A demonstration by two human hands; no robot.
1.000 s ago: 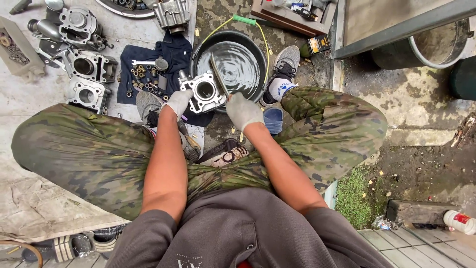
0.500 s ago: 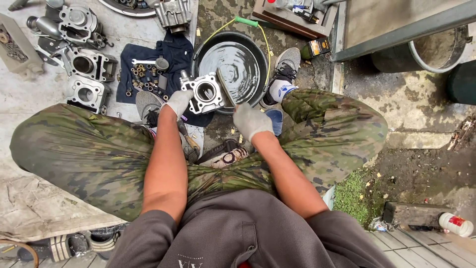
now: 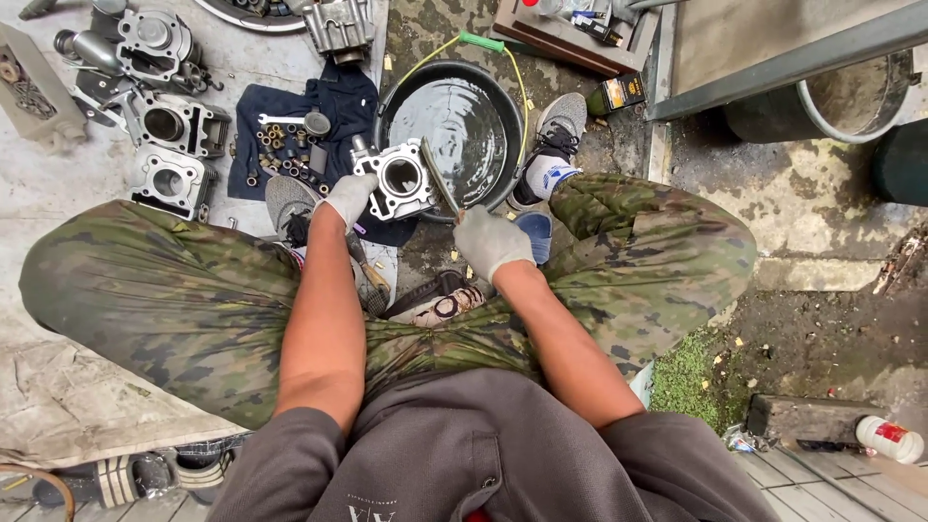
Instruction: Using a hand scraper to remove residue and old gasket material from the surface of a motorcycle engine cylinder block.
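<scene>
My left hand [image 3: 346, 199], in a grey glove, grips a silver engine cylinder block [image 3: 398, 180] by its left side and holds it over the near rim of a round black basin [image 3: 493, 97] of dark liquid. My right hand [image 3: 491, 241], also gloved, holds a thin flat blade-like tool [image 3: 438, 175] whose tip rests against the right side of the block. I am squatting, with camouflage trousers on both knees either side of my arms.
A dark blue cloth [image 3: 333, 101] with a wrench, nuts and bolts lies left of the basin. More engine cylinders [image 3: 174, 124] sit at far left. A wooden tray [image 3: 561, 29], a small bottle [image 3: 619, 94] and a metal bucket [image 3: 831, 97] lie to the right.
Both hands stay on the block and the tool with only small shifts; the tool has slid a little along the block's right edge.
</scene>
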